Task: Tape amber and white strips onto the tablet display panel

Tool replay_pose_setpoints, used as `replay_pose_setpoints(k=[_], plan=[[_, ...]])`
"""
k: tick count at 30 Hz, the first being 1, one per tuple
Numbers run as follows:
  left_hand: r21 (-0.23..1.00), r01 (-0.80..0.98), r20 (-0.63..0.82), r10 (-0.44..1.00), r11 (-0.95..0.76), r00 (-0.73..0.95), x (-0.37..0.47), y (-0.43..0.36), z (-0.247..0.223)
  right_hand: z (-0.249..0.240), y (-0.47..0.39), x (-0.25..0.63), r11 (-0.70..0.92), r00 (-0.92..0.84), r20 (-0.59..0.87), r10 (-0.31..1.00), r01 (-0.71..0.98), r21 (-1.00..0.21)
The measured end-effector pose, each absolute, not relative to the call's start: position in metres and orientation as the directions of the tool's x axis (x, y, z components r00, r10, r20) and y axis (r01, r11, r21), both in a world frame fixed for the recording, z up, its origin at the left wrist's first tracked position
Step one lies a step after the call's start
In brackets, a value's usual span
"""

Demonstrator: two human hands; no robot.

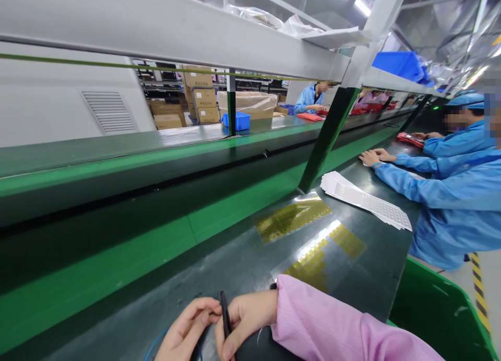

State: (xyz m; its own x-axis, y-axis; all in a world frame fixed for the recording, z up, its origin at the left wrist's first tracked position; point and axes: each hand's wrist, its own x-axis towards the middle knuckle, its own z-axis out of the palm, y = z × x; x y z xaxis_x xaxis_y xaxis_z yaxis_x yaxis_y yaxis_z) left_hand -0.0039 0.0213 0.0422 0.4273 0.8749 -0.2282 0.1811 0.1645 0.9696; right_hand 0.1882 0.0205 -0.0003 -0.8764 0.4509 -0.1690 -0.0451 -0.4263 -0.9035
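Two hands, left (188,329) and right (245,319), were pinched around dark tweezers (225,315) at the bench's (242,267) near edge. Two yellow label sheets (291,219) lay beyond, apparently untouched; progress was judged early.

My sleeve (332,324) is pale pink with fine ribbing. The tool (225,314) in my hands is black. The surface (235,262) is dark green; the conveyor edge (117,267) is bright green. Two clear sheets (293,217) carry yellow rectangles in rows. The stacked sheets (364,199) are white, grid-patterned. Co-workers' coats (454,194) are blue.
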Motion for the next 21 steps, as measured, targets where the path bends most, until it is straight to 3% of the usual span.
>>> replay_pose_setpoints(k=[21], plan=[[0.968,0.218,-0.207,0.886,0.124,0.415,-0.0053,0.0212,0.0370,0.0041,0.0188,0.1872,-0.487,-0.851,-0.224,0.475,-0.042,-0.872]])
